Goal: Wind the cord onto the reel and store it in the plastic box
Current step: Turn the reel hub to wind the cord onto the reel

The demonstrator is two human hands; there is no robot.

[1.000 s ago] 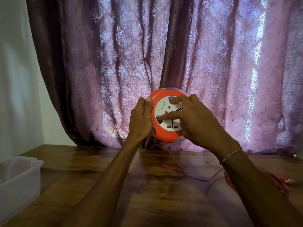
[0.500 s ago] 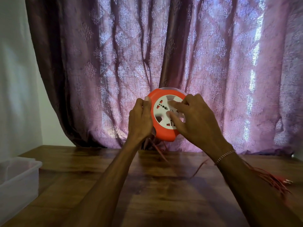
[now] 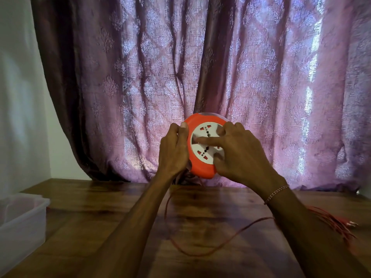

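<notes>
An orange round cord reel point(image 3: 200, 169) with a white socket face is held upright in the air above the table. My left hand point(image 3: 173, 149) grips its left rim, thumb on the front edge. My right hand point(image 3: 239, 155) lies on the white face, index finger stretched across it and pressing. A thin red cord point(image 3: 200, 253) hangs from under the reel, loops over the wooden table point(image 3: 96, 217) and runs to a loose bundle point(image 3: 331, 221) at the right. The translucent plastic box point(image 3: 22, 223) stands open at the left edge.
A purple patterned curtain point(image 3: 200, 77) hangs right behind the reel down to the table's back edge. A white wall point(image 3: 18, 97) is at the left. The cord bundle partly hides behind my right forearm.
The white socket face has turned under my right fingers. The loose cord has swung into a wider loop toward me on the table. My left hand has kept its grip.
</notes>
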